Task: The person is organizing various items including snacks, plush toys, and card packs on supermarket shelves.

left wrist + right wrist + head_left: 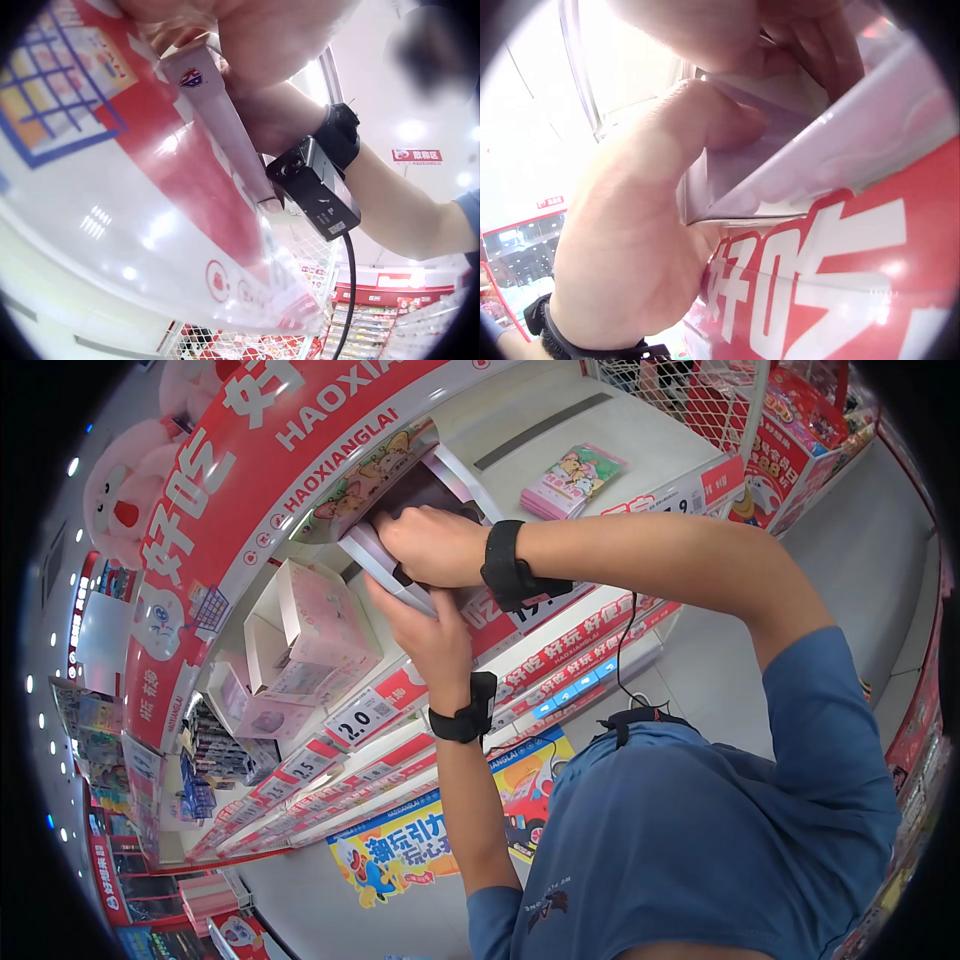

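Observation:
A pale purple display box (462, 478) with an open top and a raised cartoon-printed flap stands at the shelf edge in the head view. My left hand (432, 640) grips its near wall; in the right wrist view, the left thumb (731, 124) hooks over the rim into the box. My right hand (430, 545) reaches into the opening, with bent fingers (844, 64) against the inside. What those fingers hold, if anything, I cannot tell. In the left wrist view, the box's narrow edge (229, 124) runs below the right hand.
Pink printed packs (560, 495) lie on the shelf to the right, before a white wire basket (690, 405). Left of my hands stand open pink cartons (325, 625). Red price strips (365, 715) line the shelf edges. A cable (630, 650) hangs from the right wrist.

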The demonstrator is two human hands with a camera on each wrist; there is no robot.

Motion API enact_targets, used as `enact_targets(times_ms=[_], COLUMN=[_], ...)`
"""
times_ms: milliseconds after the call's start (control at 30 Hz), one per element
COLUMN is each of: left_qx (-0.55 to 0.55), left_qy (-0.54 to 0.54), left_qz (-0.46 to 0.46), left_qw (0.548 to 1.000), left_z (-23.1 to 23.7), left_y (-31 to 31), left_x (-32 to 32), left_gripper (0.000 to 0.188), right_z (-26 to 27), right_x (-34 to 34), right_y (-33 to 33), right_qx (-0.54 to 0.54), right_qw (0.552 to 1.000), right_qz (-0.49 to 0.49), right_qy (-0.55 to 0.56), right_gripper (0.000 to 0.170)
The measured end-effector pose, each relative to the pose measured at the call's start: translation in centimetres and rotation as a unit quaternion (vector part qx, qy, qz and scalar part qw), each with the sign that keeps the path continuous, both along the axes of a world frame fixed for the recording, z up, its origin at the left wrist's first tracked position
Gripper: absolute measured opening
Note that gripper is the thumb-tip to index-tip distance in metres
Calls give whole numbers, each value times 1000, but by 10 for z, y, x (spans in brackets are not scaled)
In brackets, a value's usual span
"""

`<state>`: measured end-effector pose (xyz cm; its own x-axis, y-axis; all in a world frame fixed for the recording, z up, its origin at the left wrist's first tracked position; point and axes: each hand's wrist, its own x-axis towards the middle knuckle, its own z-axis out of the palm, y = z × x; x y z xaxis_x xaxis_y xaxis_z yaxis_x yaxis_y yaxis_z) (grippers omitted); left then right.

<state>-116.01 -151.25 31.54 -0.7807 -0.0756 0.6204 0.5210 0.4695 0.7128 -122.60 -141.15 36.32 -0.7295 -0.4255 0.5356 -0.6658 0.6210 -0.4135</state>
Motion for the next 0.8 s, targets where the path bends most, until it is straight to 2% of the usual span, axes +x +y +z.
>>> enact_targets(times_ms=[233,467,567,667,800], left_qx=[-35,-33,-35,-21,18], left_qy=[54,45,44,30,4], left_qz=[15,13,17,20,8], left_qw=[998,998,998,999,1000], left_z=[-5,-3,-4,-3,3], left_y=[-2,0,0,1,1], left_x=[-6,-4,-4,-4,-1], left_gripper=[66,64,64,64,66], right_z=[-1,0,0,3,0], right_x=[-1,-1,0,4,31], right_y=[-1,0,1,6,23], right_qx=[12,1,27,121,257], right_qw=[1000,1000,999,992,952], right_qz=[8,20,8,7,22], right_qy=[17,0,16,39,163], right_gripper=[26,25,22,21,17])
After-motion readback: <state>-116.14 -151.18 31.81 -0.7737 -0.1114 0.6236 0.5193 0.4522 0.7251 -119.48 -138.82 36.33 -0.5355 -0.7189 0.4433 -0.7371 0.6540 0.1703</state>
